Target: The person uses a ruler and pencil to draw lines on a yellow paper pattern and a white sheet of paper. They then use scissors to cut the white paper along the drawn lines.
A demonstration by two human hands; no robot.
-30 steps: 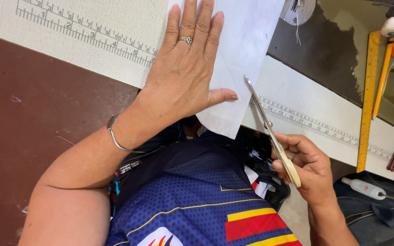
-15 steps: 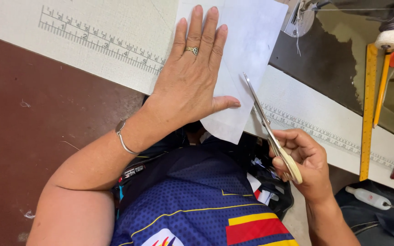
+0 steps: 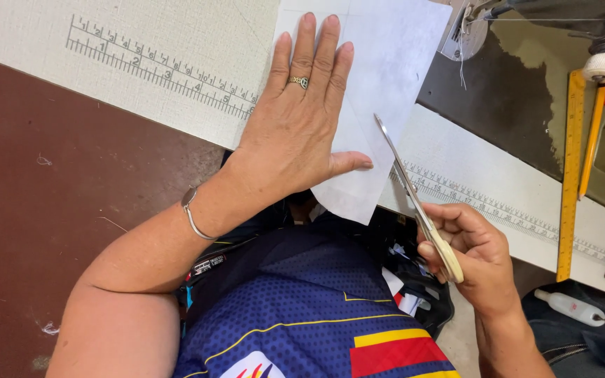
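Since half second ago: scissors (image 3: 414, 203) swung blades closer to white sheet (image 3: 386, 77) right edge, tip now over sheet; cut line being met. Left hand (image 3: 302, 133) stays flat, fingers spread, pinning sheet on worktop (image 3: 141, 105), grasping nothing. Right hand (image 3: 470, 259) grip clenched around scissor handles. Sheet lies just left of blades, under left palm.

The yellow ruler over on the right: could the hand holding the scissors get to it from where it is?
Probably yes. The right hand is full of scissors, but the yellow ruler lies uncovered on the table just beyond it, with only bare white mat between.
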